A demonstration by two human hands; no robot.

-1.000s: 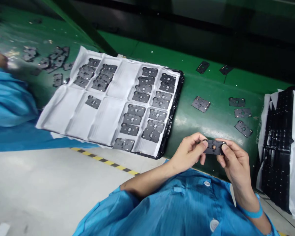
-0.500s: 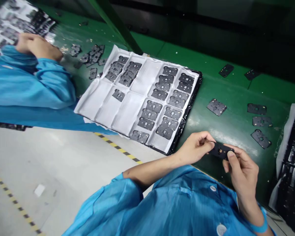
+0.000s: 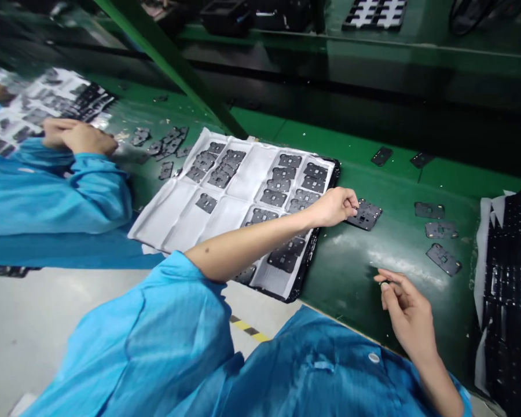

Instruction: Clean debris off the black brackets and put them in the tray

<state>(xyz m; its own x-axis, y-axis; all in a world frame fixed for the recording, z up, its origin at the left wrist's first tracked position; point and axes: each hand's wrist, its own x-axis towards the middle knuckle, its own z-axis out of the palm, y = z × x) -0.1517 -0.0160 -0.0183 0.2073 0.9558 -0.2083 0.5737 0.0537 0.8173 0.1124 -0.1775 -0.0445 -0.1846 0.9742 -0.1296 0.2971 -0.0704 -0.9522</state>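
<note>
A metal plate (image 3: 364,214) lies on the conveyor belt (image 3: 356,272), touching my left hand (image 3: 336,205). The paper-lined tray (image 3: 173,208) of plates sits left of that hand, under my forearm. Three loose plates (image 3: 441,230) lie beyond my right hand (image 3: 406,315), stacked trays (image 3: 507,278) to its right, a co-worker's hands (image 3: 80,138) far left.

The left forearm (image 3: 252,237) hides several plates (image 3: 282,260) in the tray (image 3: 301,278); whether the right hand (image 3: 406,313) pinches anything is too small to tell.
</note>
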